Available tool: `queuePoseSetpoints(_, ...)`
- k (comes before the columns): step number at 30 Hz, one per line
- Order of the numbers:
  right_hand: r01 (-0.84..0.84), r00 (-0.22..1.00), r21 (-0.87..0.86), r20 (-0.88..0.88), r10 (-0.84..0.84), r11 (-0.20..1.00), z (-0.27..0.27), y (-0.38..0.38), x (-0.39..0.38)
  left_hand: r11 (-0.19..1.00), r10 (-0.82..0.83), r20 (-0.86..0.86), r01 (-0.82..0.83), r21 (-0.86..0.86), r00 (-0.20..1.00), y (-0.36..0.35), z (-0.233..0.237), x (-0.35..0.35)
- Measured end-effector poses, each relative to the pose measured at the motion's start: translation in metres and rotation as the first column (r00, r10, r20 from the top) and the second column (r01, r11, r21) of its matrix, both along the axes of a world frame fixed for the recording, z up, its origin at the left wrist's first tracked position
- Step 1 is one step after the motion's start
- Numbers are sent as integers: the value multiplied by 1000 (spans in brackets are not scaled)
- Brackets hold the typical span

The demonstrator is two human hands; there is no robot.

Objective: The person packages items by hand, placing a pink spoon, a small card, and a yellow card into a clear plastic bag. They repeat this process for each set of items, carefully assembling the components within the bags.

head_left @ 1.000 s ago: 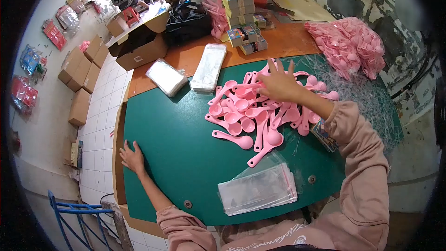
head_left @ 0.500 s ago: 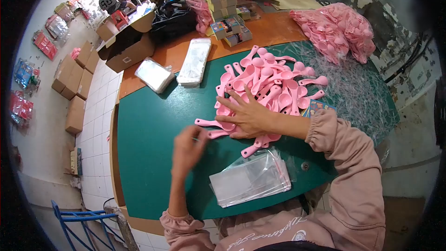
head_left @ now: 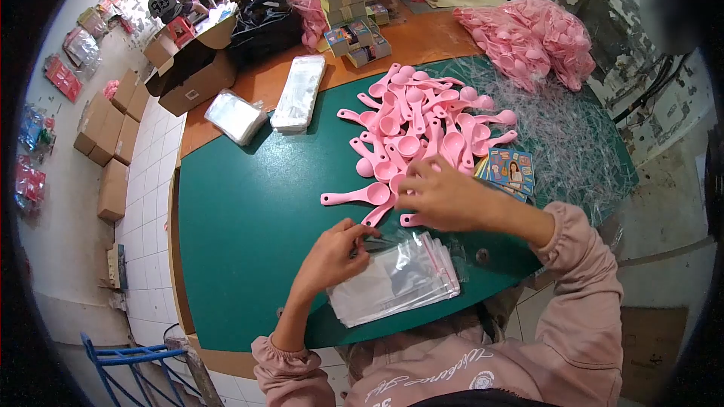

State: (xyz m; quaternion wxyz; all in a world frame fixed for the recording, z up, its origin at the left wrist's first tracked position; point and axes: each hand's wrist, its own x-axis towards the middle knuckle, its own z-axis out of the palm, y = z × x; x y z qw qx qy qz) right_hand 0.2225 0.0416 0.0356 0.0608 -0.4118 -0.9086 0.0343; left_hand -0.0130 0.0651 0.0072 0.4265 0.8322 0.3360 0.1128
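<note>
A heap of pink plastic scoops [head_left: 415, 124] lies on the green tabletop, bowls and handles pointing every way. My right hand [head_left: 445, 196] is over the near edge of the heap, its fingers loosely bent and apart and its palm hidden. One scoop [head_left: 358, 196] sticks out to the left of the pile. My left hand [head_left: 335, 256] hovers by the upper left corner of a stack of clear plastic bags [head_left: 400, 279], index finger and thumb apart. A set of small printed cards [head_left: 509, 173] is beside my right wrist.
Two more bag stacks, one short [head_left: 235, 117] and one long [head_left: 299, 94], lie farther back. Bundled cards [head_left: 343, 7] are piled behind them. A large bag of pink scoops [head_left: 535, 41] and crumpled clear film [head_left: 558, 132] occupy the right side. Another person [head_left: 167, 1] sits far off.
My right hand has lifted off the heap and drawn back toward me, fingers now bent instead of spread. My left hand has moved right and down to the bags. The scoops have shifted slightly.
</note>
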Motion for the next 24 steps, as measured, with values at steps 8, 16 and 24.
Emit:
queuePoseSetpoints(8,148,979,180,113,-169,973,-32,-21,-16,980,53,-35,-59,-192,998,6,6,-3)
queuePoseSetpoints(16,438,706,-48,-600,-377,898,23,-30,10,798,242,273,-30,-602,931,9,4,-3)
queuePoseSetpoints(24,506,-11,-420,-876,-482,753,-1,-56,-20,756,344,280,-87,-649,896,2,5,6)
